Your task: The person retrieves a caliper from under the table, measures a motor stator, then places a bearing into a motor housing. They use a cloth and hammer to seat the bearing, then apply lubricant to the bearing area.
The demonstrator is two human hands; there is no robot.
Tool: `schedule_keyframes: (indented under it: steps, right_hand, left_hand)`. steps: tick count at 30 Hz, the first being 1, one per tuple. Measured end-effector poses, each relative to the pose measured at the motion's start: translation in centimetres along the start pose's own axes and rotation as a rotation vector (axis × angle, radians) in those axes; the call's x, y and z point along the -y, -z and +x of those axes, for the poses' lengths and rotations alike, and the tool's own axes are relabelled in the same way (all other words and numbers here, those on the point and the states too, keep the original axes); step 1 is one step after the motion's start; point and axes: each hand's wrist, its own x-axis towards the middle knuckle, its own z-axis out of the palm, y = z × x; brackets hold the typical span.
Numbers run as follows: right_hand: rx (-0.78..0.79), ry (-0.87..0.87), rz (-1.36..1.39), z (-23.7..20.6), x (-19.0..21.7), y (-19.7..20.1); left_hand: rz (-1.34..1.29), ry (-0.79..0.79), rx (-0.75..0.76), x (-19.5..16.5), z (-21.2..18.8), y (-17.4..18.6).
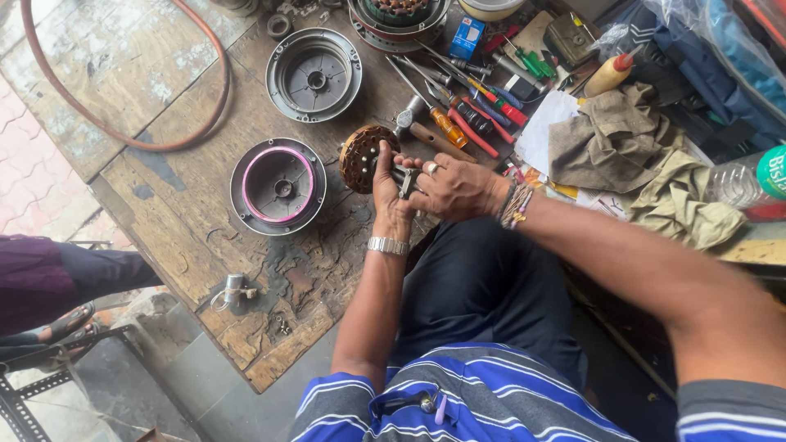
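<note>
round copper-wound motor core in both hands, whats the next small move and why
Probably steady the round copper-wound motor core with the left hand while the right hand works the small grey metal part pinched at its shaft.

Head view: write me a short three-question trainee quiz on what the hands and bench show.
1. True or false: both hands grip the copper-wound stator.
2. Which round housing has a pink ring inside: A, the nearer one, or B, the farther one?
3. What lies on the bench just beyond the stator: a hammer or a bottle?

Key: 1 true; 2 A; 3 hammer.
</note>
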Motion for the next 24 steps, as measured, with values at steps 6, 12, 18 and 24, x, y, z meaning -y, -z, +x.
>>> schedule_keyframes:
  steps: [6,12,18,24]
  right_hand:
    - [-0.43,-1.292,1.053,2.4,8.0,-4.3]
    - [-0.164,-1.063,0.73,0.1,4.5,2.3]
    - [0.121,-0.26,-0.312,2.0,2.9,5.3]
    - [0.037,-0.099,-0.083,0.8,1.2,0.6]
  left_hand:
    - [0.052,0.005,-0.036,0.0,-0.4,0.4]
    - [0.021,0.011,0.116,-0.5,0.5,0.6]
    - [0.002,0.015,0.067,-0.3,0.1,0.3]
    - [-0.006,-0.005,-0.003,-0.1,-0.6,-0.4]
